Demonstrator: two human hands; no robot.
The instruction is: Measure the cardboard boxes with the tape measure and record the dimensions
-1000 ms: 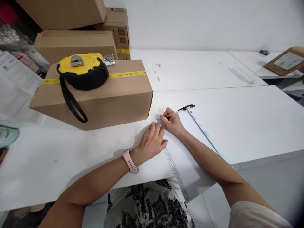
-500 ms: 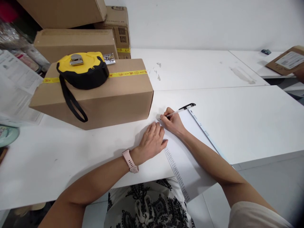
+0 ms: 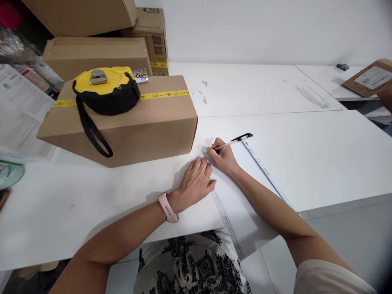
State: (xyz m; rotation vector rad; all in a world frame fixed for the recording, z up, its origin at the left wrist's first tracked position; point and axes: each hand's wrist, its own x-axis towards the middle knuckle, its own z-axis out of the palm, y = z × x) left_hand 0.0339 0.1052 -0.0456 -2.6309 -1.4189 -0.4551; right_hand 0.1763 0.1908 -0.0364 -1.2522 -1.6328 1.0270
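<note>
My right hand (image 3: pixel 223 157) is closed around a pen (image 3: pixel 235 141) with a clear barrel and black cap end, its tip down near the top left of a spiral notebook (image 3: pixel 245 212). My left hand (image 3: pixel 197 179) lies palm down, fingers stretched forward, across the notebook's coiled edge and the table. Its fingertips are close to the pen tip. A pink watch strap circles the left wrist. Beyond my hands stands a taped cardboard box (image 3: pixel 153 139). On top of it sits a yellow and black tape measure (image 3: pixel 107 90) with a black strap hanging down.
More cardboard boxes (image 3: pixel 98 53) are stacked behind at the left. Papers in plastic (image 3: pixel 23 110) and a mint-green object (image 3: pixel 10 174) lie far left. At the far right, another person's hand (image 3: pixel 386 98) touches a labelled box (image 3: pixel 369 79). The white table (image 3: pixel 321 155) ends at the front right.
Hardly anything differs. The pen tip and my right fingers have shifted very slightly; my left hand stays in place.
</note>
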